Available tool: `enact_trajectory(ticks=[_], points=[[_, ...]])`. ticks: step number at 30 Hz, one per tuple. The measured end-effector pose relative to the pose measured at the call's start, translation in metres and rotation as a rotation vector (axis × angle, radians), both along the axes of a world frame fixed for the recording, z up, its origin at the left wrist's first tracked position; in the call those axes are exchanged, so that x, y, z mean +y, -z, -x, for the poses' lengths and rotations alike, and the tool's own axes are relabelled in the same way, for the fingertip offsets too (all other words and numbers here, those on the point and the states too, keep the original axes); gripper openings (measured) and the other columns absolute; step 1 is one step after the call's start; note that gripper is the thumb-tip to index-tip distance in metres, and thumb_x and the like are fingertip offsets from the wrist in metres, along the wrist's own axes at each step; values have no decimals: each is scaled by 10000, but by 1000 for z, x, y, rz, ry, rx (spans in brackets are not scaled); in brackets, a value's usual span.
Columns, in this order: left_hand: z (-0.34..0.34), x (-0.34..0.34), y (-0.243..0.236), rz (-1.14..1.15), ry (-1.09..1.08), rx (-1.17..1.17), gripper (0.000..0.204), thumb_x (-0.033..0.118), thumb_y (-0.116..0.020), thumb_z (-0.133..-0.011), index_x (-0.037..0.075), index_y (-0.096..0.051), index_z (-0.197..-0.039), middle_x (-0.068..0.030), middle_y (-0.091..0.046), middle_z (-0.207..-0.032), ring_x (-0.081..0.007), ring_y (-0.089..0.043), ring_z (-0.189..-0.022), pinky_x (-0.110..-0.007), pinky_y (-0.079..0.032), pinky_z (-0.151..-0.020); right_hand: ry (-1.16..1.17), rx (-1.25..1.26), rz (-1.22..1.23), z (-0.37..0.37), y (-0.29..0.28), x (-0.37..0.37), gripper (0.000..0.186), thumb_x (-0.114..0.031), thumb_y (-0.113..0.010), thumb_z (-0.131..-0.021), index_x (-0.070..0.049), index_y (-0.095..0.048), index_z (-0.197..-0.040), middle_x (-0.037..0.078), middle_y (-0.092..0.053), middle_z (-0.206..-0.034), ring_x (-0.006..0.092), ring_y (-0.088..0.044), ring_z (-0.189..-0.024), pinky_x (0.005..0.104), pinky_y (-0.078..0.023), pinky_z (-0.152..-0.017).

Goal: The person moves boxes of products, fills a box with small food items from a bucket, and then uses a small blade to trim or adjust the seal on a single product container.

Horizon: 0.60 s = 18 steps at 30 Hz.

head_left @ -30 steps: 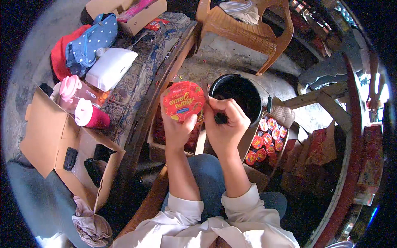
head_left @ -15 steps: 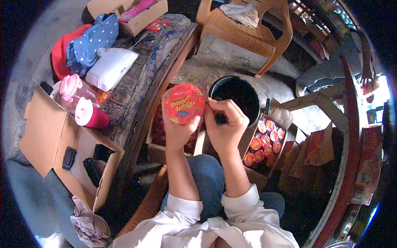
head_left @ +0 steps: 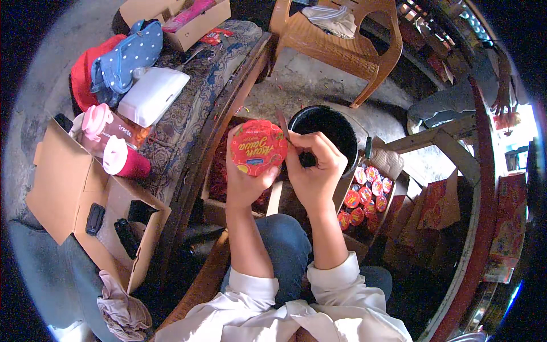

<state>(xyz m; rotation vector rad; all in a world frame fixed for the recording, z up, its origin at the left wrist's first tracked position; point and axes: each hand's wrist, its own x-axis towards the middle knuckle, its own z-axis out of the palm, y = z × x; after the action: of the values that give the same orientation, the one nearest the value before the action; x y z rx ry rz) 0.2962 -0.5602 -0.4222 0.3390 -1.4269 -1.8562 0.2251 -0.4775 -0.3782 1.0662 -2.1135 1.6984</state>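
A plastic cup with a round red printed lid [head_left: 259, 149] is held up in front of me, its lid facing up. My left hand [head_left: 246, 185] is closed round its side, thumb along the lower right rim. At the cup's right edge, my right hand [head_left: 314, 168] pinches a thin, narrow, blade-like piece [head_left: 282, 122] that points up and away; its kind is unclear, and its lower end is hidden in the fingers. Beyond the right hand stands a black bucket [head_left: 342, 122]. Below the cup, an open carton [head_left: 274, 198] with red contents is partly hidden by my left arm.
Right of my right wrist, a carton holds several small red-lidded cups [head_left: 364, 196]. A brown plastic chair [head_left: 325, 51] stands ahead. On the left are a patterned bench [head_left: 216, 74], a white food box [head_left: 154, 94], a pink tumbler [head_left: 126, 157] and an open cardboard box [head_left: 62, 182]. Another person's hand [head_left: 504, 105] shows at far right.
Both hands have shifted slightly right with the cup, and the lid has turned a little. The thin piece now shows more clearly above my right fingers.
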Motion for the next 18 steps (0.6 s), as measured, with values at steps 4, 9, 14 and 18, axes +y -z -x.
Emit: enact_trajectory(ticks=[4,9,14,18], points=[[-3,2,-4,-69,75,39,723,50,-662,-514,44,-304,-1142,-70,-464,-1036,-164,-478,-971,-316,-390,-860,-47,-4,-19,7,0,2,164,82,-605,-580,-2,-595,-720,106,-595,-679,221,-607,-638,258,-476,-589],[6,6,-5,77,-37,73,763,69,-696,-513,52,-275,-1149,-59,-461,-1005,-172,-482,-960,-318,-389,-858,-55,-39,32,8,-2,0,174,84,-600,-575,-3,-596,-725,106,-601,-692,220,-610,-650,261,-477,-594],[2,1,1,-62,-45,-48,749,71,-714,-549,47,-272,-1153,-62,-454,-1029,-164,-474,-970,-303,-391,-857,-24,-30,33,7,2,-5,154,72,-614,-592,-3,-594,-725,108,-606,-700,217,-611,-651,262,-478,-594],[4,4,-3,-122,-92,46,699,75,-702,-594,34,-290,-1158,-73,-456,-1057,-158,-475,-973,-297,-394,-854,-13,13,40,6,-1,-10,129,55,-629,-610,-3,-591,-718,110,-608,-702,214,-611,-644,258,-479,-587]])
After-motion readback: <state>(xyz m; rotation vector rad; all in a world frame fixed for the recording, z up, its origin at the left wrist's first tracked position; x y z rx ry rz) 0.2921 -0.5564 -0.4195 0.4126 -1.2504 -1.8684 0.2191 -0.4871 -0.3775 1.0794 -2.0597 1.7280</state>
